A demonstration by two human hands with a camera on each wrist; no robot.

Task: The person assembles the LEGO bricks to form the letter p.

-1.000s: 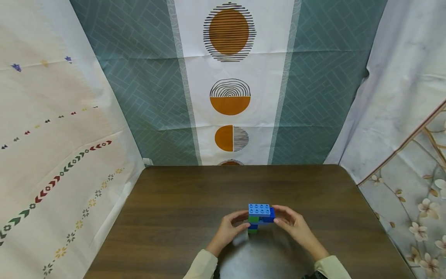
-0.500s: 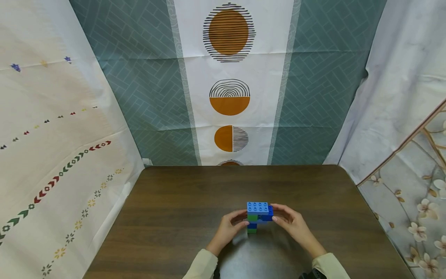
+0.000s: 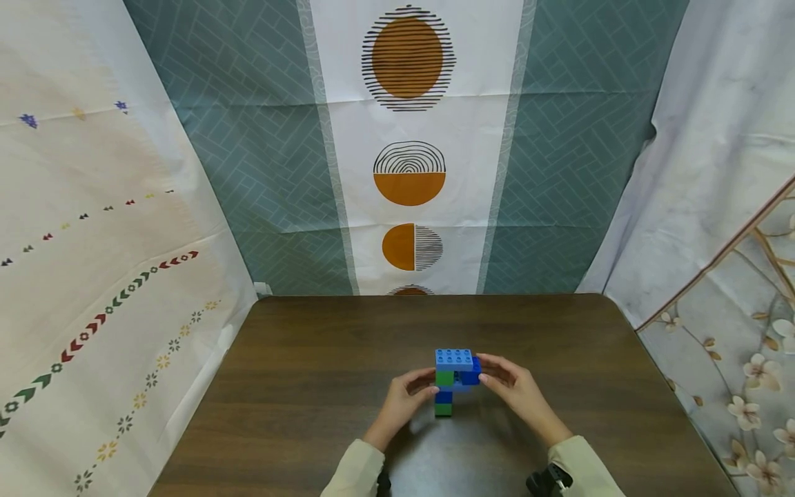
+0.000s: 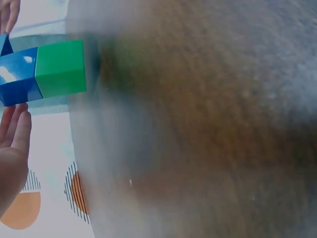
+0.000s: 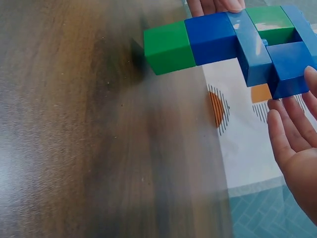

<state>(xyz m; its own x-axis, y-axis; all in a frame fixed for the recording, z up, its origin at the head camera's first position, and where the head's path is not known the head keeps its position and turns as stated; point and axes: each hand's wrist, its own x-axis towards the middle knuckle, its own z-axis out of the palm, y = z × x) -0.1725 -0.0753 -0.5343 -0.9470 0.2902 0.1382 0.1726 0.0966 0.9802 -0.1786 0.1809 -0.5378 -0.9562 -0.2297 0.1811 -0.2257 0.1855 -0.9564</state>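
A stack of toy building bricks [image 3: 444, 397] stands above the table between both hands. Its lowest brick is green [image 4: 61, 68], with a dark blue brick [image 5: 212, 38] over it, then a lighter blue brick [image 5: 251, 45]. Higher up are a smaller green brick [image 5: 271, 25] and a dark blue brick [image 5: 290, 67] side by side, capped by a studded light blue brick [image 3: 454, 357]. My left hand [image 3: 404, 402] holds the stack's left side between thumb and fingers. On the right, my right hand [image 3: 514, 388] pinches the upper dark blue brick. Whether the base touches the table cannot be told.
A brown wooden table [image 3: 310, 386] spreads under the hands. Behind it hangs a teal and white cloth [image 3: 410, 124] with orange circles. Patterned curtains [image 3: 93, 241] border the left, with floral cloth [image 3: 745, 386] on the right.
Both hands and the stack have shifted slightly left and away. The top of the stack sits higher in the head view, and more of its front faces shows. The hold looks the same.
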